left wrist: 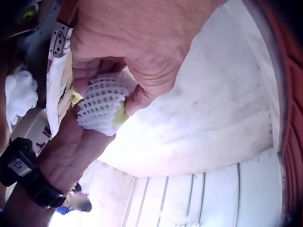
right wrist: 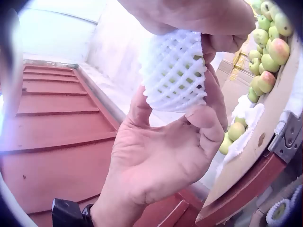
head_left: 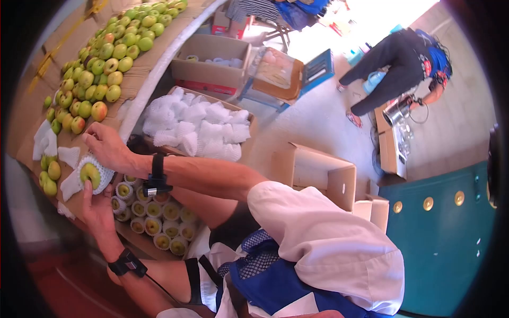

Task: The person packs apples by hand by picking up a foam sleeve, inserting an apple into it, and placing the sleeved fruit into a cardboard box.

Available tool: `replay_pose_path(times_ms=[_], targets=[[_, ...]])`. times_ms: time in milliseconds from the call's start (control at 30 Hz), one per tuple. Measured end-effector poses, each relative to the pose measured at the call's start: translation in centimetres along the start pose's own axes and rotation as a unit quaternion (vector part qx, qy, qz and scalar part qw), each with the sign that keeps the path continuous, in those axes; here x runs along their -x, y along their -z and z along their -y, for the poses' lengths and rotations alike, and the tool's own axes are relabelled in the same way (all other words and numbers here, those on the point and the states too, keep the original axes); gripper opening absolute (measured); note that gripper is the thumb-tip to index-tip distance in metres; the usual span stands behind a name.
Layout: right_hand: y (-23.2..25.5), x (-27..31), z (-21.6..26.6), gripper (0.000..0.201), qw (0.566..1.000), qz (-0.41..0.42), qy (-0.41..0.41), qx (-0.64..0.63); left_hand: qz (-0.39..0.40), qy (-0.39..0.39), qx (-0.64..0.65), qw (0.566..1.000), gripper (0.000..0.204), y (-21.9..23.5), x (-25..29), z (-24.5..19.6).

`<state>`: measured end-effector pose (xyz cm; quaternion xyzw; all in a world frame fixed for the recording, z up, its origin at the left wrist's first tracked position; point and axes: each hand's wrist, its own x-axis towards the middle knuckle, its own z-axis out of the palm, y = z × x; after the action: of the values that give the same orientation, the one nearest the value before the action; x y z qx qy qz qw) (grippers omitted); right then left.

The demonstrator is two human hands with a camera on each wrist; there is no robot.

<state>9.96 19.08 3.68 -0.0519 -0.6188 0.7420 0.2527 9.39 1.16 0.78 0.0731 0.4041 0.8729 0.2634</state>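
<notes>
A green apple (head_left: pixel 91 171) sits inside a white foam net (right wrist: pixel 175 73), its bare face showing at the net's mouth in the head view. From below, my left hand (head_left: pixel 96 209) holds the netted apple, its thumb and fingers around the sides. My right hand (head_left: pixel 112 151) is over the top of it, fingers curled at the net; part of that grip is hidden. Flat pieces of white foam net (head_left: pixel 69 156) and a few bare apples (head_left: pixel 50 177) lie on the cardboard beside the hands.
A large pile of green apples (head_left: pixel 114 58) covers the cardboard-topped table. Netted apples (head_left: pixel 154 212) stand in rows in a box by my legs. Behind that, a box holds heaped foam nets (head_left: pixel 196 124). An open carton (head_left: pixel 323 175) stands on the floor, and another person (head_left: pixel 397 63) bends farther off.
</notes>
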Motion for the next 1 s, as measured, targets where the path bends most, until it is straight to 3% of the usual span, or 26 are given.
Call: replay_pose_path(times_ms=[467, 567, 733, 1000], targets=[[9.8, 3.9, 3.1, 0.031, 0.999, -0.028, -0.015, -0.006, 0.069, 0.042, -0.096, 0.992, 0.052, -8.1, 3.0, 5.5], [10.3, 4.4, 2.7, 0.032, 1.0, -0.027, -0.013, -0.001, 0.097, 0.067, -0.069, 0.991, 0.052, -7.2, 3.0, 5.5], [10.2, 5.1, 2.7, 0.034, 1.0, -0.01, -0.001, 0.003, 0.079, 0.061, -0.101, 0.99, 0.055, -7.4, 4.3, 5.7], [7.3, 6.2, 1.7, 0.032, 0.997, 0.047, -0.059, -0.018, 0.057, 0.052, -0.045, 0.996, 0.051, -4.3, 6.7, 5.2]])
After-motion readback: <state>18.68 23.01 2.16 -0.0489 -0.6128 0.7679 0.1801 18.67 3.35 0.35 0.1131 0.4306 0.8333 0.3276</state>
